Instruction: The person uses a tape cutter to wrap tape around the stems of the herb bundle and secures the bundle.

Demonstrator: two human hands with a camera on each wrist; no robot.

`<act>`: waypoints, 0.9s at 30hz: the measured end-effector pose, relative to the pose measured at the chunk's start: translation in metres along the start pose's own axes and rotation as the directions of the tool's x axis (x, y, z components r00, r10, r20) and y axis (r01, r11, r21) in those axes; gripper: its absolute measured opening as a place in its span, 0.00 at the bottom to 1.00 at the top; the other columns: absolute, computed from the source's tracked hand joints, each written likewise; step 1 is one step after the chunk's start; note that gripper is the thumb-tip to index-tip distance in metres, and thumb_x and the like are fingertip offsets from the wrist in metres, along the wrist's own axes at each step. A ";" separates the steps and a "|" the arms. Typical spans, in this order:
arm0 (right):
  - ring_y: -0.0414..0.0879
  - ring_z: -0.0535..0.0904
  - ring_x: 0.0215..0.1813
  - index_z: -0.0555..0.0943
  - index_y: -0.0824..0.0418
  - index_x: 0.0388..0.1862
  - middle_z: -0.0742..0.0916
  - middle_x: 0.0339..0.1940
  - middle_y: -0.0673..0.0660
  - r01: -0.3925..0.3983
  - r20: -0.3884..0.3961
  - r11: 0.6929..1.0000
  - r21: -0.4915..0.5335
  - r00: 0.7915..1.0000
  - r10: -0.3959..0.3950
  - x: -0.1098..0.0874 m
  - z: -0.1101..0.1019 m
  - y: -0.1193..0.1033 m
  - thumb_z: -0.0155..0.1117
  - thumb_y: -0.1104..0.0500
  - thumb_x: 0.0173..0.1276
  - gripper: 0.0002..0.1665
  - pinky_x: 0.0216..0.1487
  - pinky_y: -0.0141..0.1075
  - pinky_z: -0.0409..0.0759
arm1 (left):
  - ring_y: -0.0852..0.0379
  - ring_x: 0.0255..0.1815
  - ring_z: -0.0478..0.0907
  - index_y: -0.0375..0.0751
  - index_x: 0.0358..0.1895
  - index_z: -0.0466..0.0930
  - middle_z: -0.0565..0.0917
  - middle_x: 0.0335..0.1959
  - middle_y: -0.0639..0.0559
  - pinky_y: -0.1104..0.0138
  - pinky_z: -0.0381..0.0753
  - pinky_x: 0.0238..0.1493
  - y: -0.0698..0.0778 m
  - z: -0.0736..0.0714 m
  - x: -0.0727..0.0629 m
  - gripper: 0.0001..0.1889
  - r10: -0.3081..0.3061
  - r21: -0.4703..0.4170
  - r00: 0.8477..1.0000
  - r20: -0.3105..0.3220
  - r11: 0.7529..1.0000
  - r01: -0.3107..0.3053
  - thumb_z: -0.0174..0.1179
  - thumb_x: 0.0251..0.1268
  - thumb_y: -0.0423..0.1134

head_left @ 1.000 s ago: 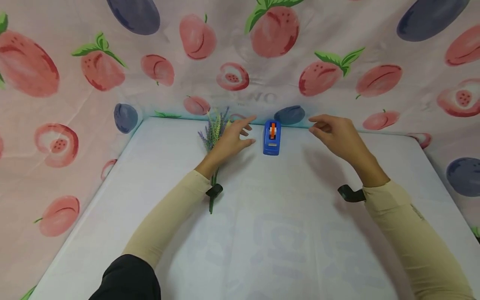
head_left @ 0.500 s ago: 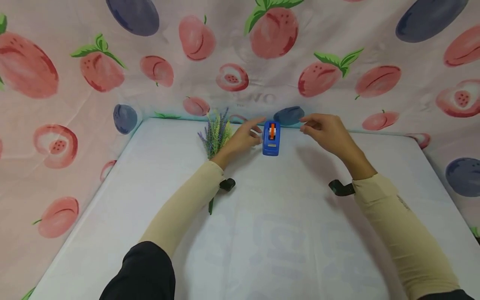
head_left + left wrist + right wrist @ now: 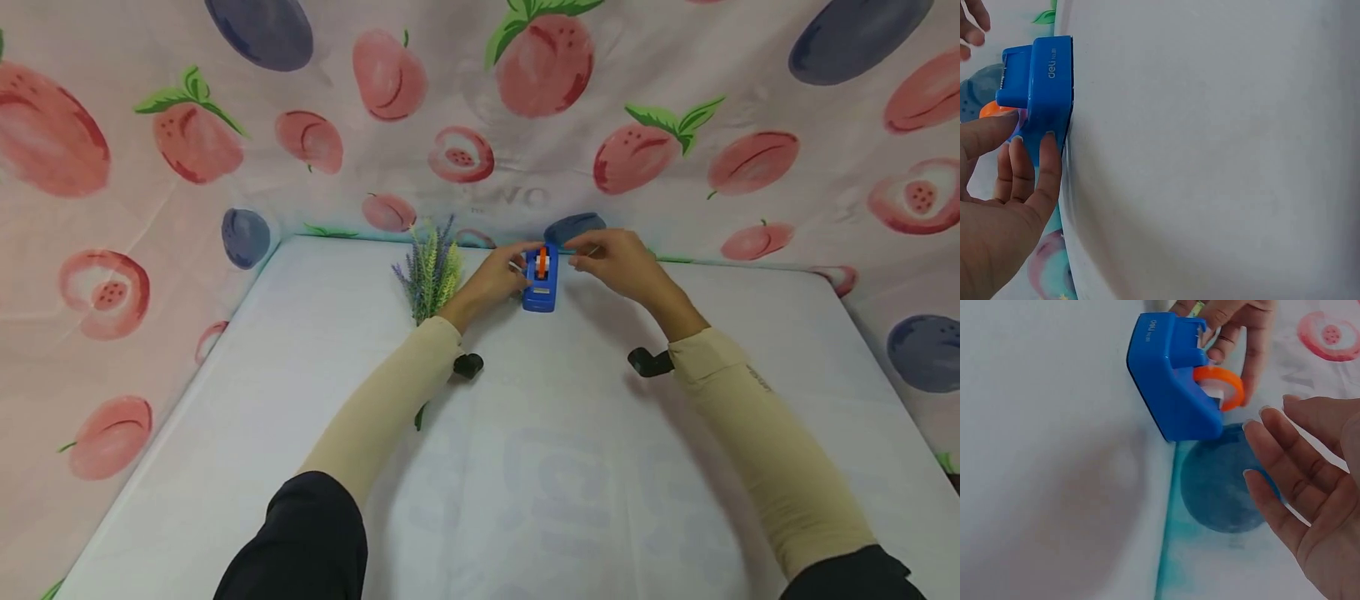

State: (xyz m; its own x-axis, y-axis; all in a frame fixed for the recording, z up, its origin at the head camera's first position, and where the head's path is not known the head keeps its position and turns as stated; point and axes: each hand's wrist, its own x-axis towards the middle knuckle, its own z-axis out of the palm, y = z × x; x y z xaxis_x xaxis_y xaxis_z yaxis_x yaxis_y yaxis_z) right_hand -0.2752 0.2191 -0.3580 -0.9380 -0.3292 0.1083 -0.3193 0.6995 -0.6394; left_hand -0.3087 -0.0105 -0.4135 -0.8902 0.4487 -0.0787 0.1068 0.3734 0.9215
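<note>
A blue tape dispenser (image 3: pixel 539 296) with an orange tape wheel (image 3: pixel 1227 381) stands at the back of the white table. My left hand (image 3: pixel 491 282) is at its left side; in the left wrist view the thumb and fingertips (image 3: pixel 1049 140) overlap the blue body (image 3: pixel 1050 94), fingers fairly straight. On the other side, my right hand (image 3: pixel 622 262) hovers near the dispenser's right. The right wrist view shows that hand (image 3: pixel 1319 487) with spread, slightly bent fingers and nothing in them, a small gap from the dispenser.
A bunch of purple and yellow-green artificial flowers (image 3: pixel 429 275) lies left of the dispenser, its stems partly hidden under the left forearm. A fruit-print cloth (image 3: pixel 480 100) hangs right behind the table's (image 3: pixel 555 467) back edge.
Both hands have moved inward toward the tape dispenser, the left one rightward to its side and the right one leftward. The dispenser and flowers have stayed in place.
</note>
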 end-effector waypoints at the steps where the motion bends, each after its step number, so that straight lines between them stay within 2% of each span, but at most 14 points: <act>1: 0.57 0.85 0.46 0.84 0.62 0.60 0.87 0.51 0.63 -0.004 0.005 1.000 0.000 1.000 0.004 0.003 0.002 -0.001 0.66 0.60 0.73 0.18 0.46 0.51 0.84 | 0.49 0.48 0.76 0.56 0.75 0.70 0.74 0.54 0.42 0.56 0.81 0.44 0.000 0.000 0.001 0.34 -0.006 -0.006 1.000 -0.004 1.000 0.006 0.57 0.69 0.23; 3: 0.56 0.85 0.46 0.84 0.61 0.60 0.87 0.52 0.63 -0.006 0.011 1.000 -0.001 1.000 0.006 0.008 0.007 -0.001 0.66 0.60 0.73 0.18 0.45 0.49 0.84 | 0.49 0.47 0.76 0.56 0.75 0.70 0.74 0.53 0.42 0.57 0.82 0.44 0.001 0.001 0.002 0.34 -0.016 -0.018 1.000 -0.012 1.000 0.016 0.57 0.69 0.23; 7: 0.58 0.85 0.48 0.84 0.63 0.60 0.86 0.51 0.63 -0.003 0.027 1.000 0.000 1.000 0.003 0.020 0.018 -0.001 0.67 0.62 0.72 0.18 0.49 0.51 0.84 | 0.50 0.43 0.76 0.54 0.74 0.71 0.74 0.50 0.42 0.56 0.83 0.44 -0.001 0.002 0.003 0.34 -0.024 -0.043 0.999 -0.029 0.999 0.022 0.58 0.68 0.22; 10: 0.58 0.85 0.49 0.85 0.63 0.59 0.86 0.48 0.63 0.010 0.033 1.000 -0.023 0.999 -0.009 0.028 0.025 0.000 0.68 0.62 0.71 0.18 0.52 0.52 0.83 | 0.50 0.42 0.76 0.53 0.75 0.70 0.74 0.50 0.42 0.57 0.83 0.44 -0.002 0.003 0.003 0.34 -0.031 -0.054 0.999 -0.038 0.998 0.029 0.59 0.68 0.22; 14: 0.56 0.82 0.47 0.86 0.62 0.57 0.85 0.43 0.62 0.023 0.027 0.996 -0.081 0.999 -0.021 0.037 0.033 -0.004 0.71 0.61 0.69 0.18 0.51 0.49 0.81 | 0.50 0.42 0.76 0.51 0.76 0.69 0.74 0.50 0.41 0.57 0.83 0.44 -0.003 0.005 0.004 0.34 -0.039 -0.053 0.998 -0.047 0.998 0.036 0.58 0.68 0.22; 18: 0.54 0.77 0.46 0.88 0.63 0.52 0.84 0.41 0.62 0.019 0.032 0.992 -0.122 0.999 -0.016 0.044 0.039 -0.006 0.72 0.59 0.68 0.15 0.47 0.47 0.76 | 0.51 0.41 0.77 0.51 0.76 0.68 0.74 0.50 0.42 0.58 0.83 0.42 -0.004 0.006 0.005 0.36 -0.035 -0.062 0.998 -0.051 0.998 0.032 0.56 0.66 0.20; 23: 0.53 0.76 0.46 0.88 0.63 0.41 0.82 0.40 0.61 0.008 0.026 0.993 -0.117 1.000 -0.005 0.046 0.044 -0.008 0.71 0.60 0.69 0.07 0.46 0.46 0.74 | 0.52 0.40 0.78 0.52 0.76 0.69 0.73 0.48 0.43 0.57 0.82 0.40 -0.005 0.006 0.006 0.38 -0.017 -0.074 0.999 -0.047 0.997 0.013 0.54 0.63 0.18; 27: 0.54 0.75 0.48 0.87 0.65 0.40 0.81 0.42 0.62 0.005 0.015 0.996 -0.086 1.000 -0.004 0.044 0.044 -0.009 0.68 0.61 0.71 0.07 0.49 0.47 0.74 | 0.53 0.40 0.76 0.52 0.76 0.68 0.73 0.47 0.43 0.60 0.81 0.38 -0.006 0.005 0.007 0.39 -0.002 -0.042 0.999 -0.047 0.999 0.000 0.55 0.63 0.18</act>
State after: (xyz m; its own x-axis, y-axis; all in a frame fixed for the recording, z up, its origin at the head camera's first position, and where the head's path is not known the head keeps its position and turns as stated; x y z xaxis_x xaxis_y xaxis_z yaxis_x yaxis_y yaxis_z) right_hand -0.3073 0.1701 -0.3813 -0.9346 -0.3417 0.0993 -0.3347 0.7494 -0.5713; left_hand -0.3132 -0.0049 -0.4214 -0.9105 0.4088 -0.0627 0.0878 0.3392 0.9366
